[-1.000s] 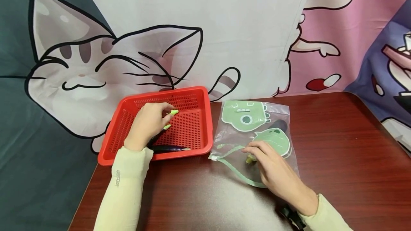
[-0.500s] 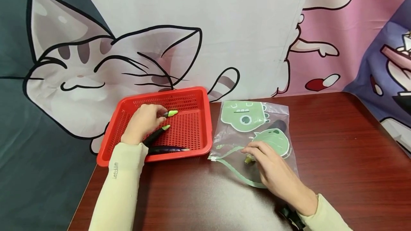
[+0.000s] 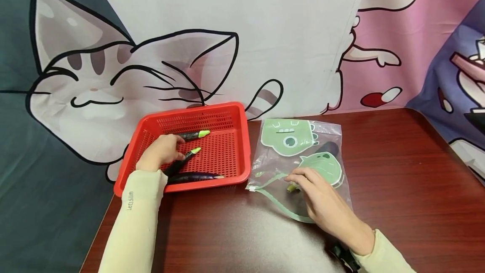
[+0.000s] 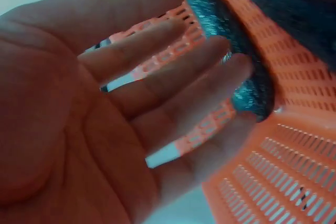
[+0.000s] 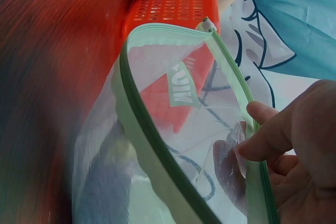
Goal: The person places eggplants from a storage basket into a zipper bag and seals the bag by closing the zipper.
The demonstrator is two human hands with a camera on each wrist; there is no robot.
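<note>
My left hand (image 3: 161,151) is inside the red plastic basket (image 3: 247,151), fingers extended in the left wrist view. Two dark zucchinis lie beside it, a rear zucchini (image 3: 194,135) and a middle zucchini (image 3: 185,160), both with light green tips. The fingertips overlap one zucchini (image 4: 252,85) in the left wrist view; contact cannot be told. A purple eggplant (image 3: 197,176) lies along the basket's front wall. My right hand (image 3: 322,201) pinches the upper edge of a clear zip bag (image 5: 144,114), holding its mouth apart. A dark vegetable with a greenish stem (image 3: 291,187) shows through the bag.
The basket and bag stand side by side on a dark red wooden table (image 3: 394,180). A printed cat curtain (image 3: 295,33) hangs close behind them. The bag's slider (image 3: 252,188) sits by the basket's front right corner.
My left hand has moved left and toward me, from the rear zucchini's green tip to the middle zucchini. Both zucchinis are now more exposed. My right hand has stayed on the bag.
</note>
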